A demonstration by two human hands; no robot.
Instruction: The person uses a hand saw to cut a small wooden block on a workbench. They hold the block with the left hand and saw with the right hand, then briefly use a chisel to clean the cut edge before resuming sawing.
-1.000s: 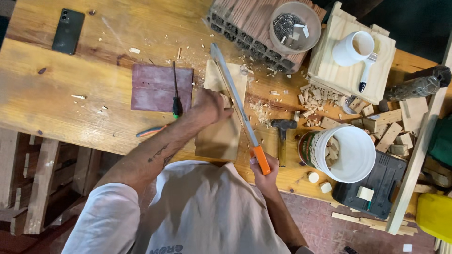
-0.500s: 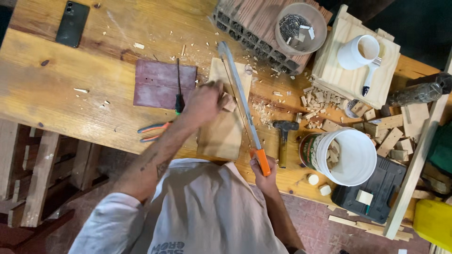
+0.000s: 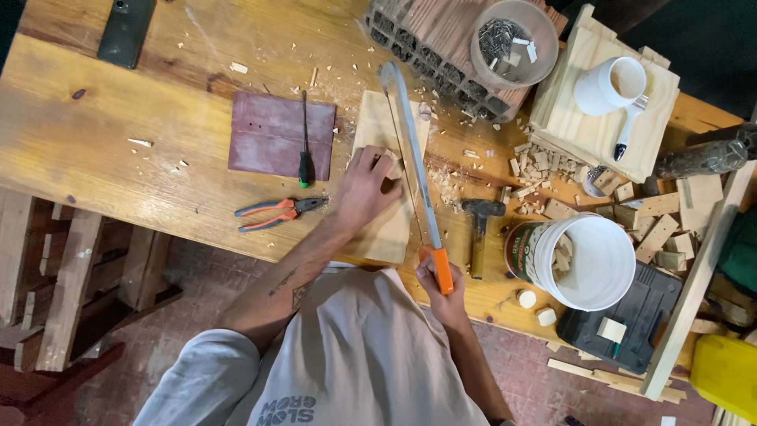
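Centrally, a pale wooden board (image 3: 392, 177) is pressed flat on the workbench (image 3: 95, 150) by the left hand (image 3: 364, 188), while a hacksaw (image 3: 410, 158) is clenched by its orange handle in the right hand (image 3: 438, 285). Nearby, a white bucket (image 3: 587, 260) with a green-and-red label is stood.

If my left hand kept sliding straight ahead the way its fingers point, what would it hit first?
Your left hand, flat on the wooden board, points toward the hacksaw blade crossing that board. It would probably meet the blade first, though the blade's height above the wood is unclear.
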